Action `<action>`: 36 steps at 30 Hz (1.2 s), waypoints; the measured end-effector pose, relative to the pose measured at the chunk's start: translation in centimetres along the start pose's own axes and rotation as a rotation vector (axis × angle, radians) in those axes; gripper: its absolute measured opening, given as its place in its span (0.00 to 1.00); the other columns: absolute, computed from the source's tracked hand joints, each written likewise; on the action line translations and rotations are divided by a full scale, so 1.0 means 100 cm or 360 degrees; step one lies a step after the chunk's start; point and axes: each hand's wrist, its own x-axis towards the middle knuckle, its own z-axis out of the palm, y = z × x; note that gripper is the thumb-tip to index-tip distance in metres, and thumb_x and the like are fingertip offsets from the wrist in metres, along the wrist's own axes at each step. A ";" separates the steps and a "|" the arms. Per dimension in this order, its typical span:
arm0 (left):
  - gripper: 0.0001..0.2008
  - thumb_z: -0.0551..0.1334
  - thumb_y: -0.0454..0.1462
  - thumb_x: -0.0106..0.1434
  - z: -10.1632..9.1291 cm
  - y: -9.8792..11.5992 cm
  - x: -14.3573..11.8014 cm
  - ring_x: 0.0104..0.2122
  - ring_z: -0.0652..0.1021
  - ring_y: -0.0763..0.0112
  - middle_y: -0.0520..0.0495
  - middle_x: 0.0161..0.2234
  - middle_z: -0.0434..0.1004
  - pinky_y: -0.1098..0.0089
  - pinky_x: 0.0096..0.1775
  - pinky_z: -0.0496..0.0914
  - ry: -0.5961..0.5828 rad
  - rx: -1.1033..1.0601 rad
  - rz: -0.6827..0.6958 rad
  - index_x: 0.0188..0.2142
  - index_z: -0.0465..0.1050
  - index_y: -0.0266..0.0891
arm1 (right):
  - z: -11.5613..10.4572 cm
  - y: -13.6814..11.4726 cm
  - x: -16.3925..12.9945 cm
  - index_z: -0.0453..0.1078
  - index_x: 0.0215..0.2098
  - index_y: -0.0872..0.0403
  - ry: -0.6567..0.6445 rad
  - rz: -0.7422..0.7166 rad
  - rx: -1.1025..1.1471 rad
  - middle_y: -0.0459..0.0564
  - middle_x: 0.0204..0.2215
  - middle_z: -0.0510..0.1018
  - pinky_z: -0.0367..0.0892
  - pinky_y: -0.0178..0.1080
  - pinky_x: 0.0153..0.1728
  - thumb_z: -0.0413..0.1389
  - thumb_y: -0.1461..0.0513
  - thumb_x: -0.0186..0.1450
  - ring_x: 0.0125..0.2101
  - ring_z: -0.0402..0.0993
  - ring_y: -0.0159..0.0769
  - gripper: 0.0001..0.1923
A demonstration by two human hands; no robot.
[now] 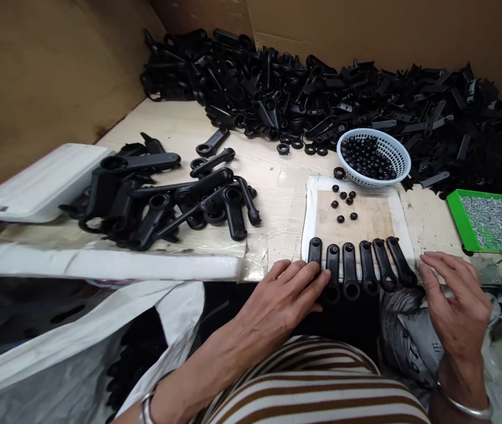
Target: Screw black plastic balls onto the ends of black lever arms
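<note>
Several black plastic handles lie side by side in a row at the table's near edge, on a white-bordered work pad. My left hand rests flat with its fingertips on the leftmost handles. Just right of the row, my right hand lies spread and holds nothing. A few small black caps sit loose on the pad above the row.
A white basket of black caps stands behind the pad. A green tray of screws is at the right. Black handles are heaped along the back and at centre left. A white box lies far left; cardboard walls stand behind.
</note>
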 end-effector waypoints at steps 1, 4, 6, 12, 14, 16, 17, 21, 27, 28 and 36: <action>0.18 0.61 0.36 0.67 -0.001 0.000 0.001 0.42 0.75 0.62 0.40 0.44 0.74 0.62 0.45 0.68 0.0055 -0.0003 0.0006 0.55 0.66 0.34 | -0.001 0.001 0.005 0.75 0.45 0.50 -0.0041 -0.0012 0.0020 0.50 0.38 0.80 0.72 0.47 0.46 0.58 0.66 0.64 0.40 0.77 0.40 0.11; 0.19 0.63 0.40 0.66 -0.002 0.000 0.002 0.43 0.76 0.61 0.41 0.43 0.76 0.60 0.49 0.65 0.0173 -0.0039 0.0003 0.53 0.68 0.35 | 0.001 0.002 0.025 0.74 0.45 0.50 -0.0282 -0.0074 0.0050 0.50 0.37 0.80 0.71 0.44 0.45 0.56 0.65 0.66 0.40 0.76 0.39 0.10; 0.20 0.63 0.44 0.67 0.000 0.001 0.003 0.43 0.76 0.61 0.41 0.43 0.77 0.59 0.50 0.64 0.0219 -0.0091 -0.0001 0.53 0.68 0.35 | 0.007 0.003 0.041 0.74 0.45 0.50 -0.0470 -0.0134 0.0066 0.49 0.37 0.80 0.71 0.44 0.44 0.55 0.64 0.67 0.40 0.75 0.39 0.10; 0.20 0.61 0.46 0.67 0.005 0.005 0.009 0.44 0.76 0.62 0.41 0.42 0.79 0.58 0.51 0.63 0.0356 -0.0225 0.0008 0.51 0.68 0.34 | 0.047 -0.003 0.094 0.74 0.44 0.52 -0.0924 -0.0381 0.0126 0.52 0.41 0.80 0.69 0.45 0.45 0.51 0.62 0.70 0.43 0.73 0.41 0.10; 0.19 0.61 0.46 0.67 0.005 0.005 0.010 0.44 0.77 0.62 0.41 0.42 0.79 0.58 0.50 0.64 0.0383 -0.0232 -0.0026 0.51 0.69 0.35 | 0.062 -0.006 0.108 0.74 0.44 0.52 -0.1057 -0.0451 0.0147 0.52 0.42 0.80 0.68 0.44 0.45 0.52 0.62 0.69 0.44 0.73 0.41 0.10; 0.18 0.62 0.46 0.67 0.004 0.004 0.010 0.43 0.77 0.62 0.41 0.41 0.79 0.59 0.50 0.65 0.0408 -0.0223 -0.0061 0.50 0.69 0.35 | 0.074 -0.009 0.117 0.74 0.42 0.52 -0.1176 -0.0487 0.0141 0.53 0.42 0.79 0.68 0.44 0.44 0.53 0.63 0.68 0.44 0.73 0.42 0.09; 0.18 0.62 0.45 0.67 0.003 0.004 0.010 0.43 0.77 0.62 0.41 0.41 0.79 0.59 0.49 0.65 0.0423 -0.0218 -0.0070 0.49 0.70 0.34 | 0.079 -0.011 0.121 0.74 0.41 0.52 -0.1233 -0.0498 0.0137 0.52 0.41 0.79 0.67 0.43 0.43 0.53 0.64 0.67 0.43 0.73 0.42 0.08; 0.15 0.61 0.44 0.68 0.001 0.005 0.013 0.42 0.77 0.63 0.42 0.41 0.80 0.60 0.49 0.65 0.0461 -0.0216 -0.0070 0.47 0.70 0.35 | 0.083 -0.008 0.127 0.74 0.38 0.54 -0.1345 -0.0389 0.0288 0.50 0.36 0.79 0.66 0.41 0.42 0.53 0.67 0.65 0.39 0.73 0.38 0.08; 0.13 0.62 0.42 0.67 0.004 0.012 0.028 0.44 0.78 0.63 0.43 0.41 0.80 0.60 0.52 0.64 0.0567 -0.0285 0.0056 0.45 0.72 0.34 | 0.055 0.018 0.116 0.77 0.36 0.54 -0.1191 0.0498 0.1062 0.49 0.33 0.81 0.71 0.37 0.34 0.63 0.59 0.57 0.31 0.75 0.34 0.10; 0.12 0.62 0.42 0.67 0.005 0.014 0.032 0.45 0.78 0.63 0.43 0.41 0.80 0.60 0.53 0.64 0.0549 -0.0300 0.0089 0.44 0.73 0.35 | 0.049 0.021 0.112 0.77 0.36 0.55 -0.1170 0.0621 0.1177 0.49 0.32 0.81 0.72 0.37 0.32 0.64 0.58 0.55 0.30 0.75 0.33 0.12; 0.15 0.59 0.43 0.69 0.012 0.028 0.065 0.57 0.73 0.61 0.42 0.52 0.77 0.59 0.61 0.60 0.0367 -0.0228 0.0496 0.48 0.72 0.33 | 0.023 0.041 0.085 0.79 0.35 0.54 -0.0994 0.0878 0.1373 0.45 0.22 0.78 0.70 0.35 0.26 0.66 0.58 0.53 0.21 0.70 0.28 0.12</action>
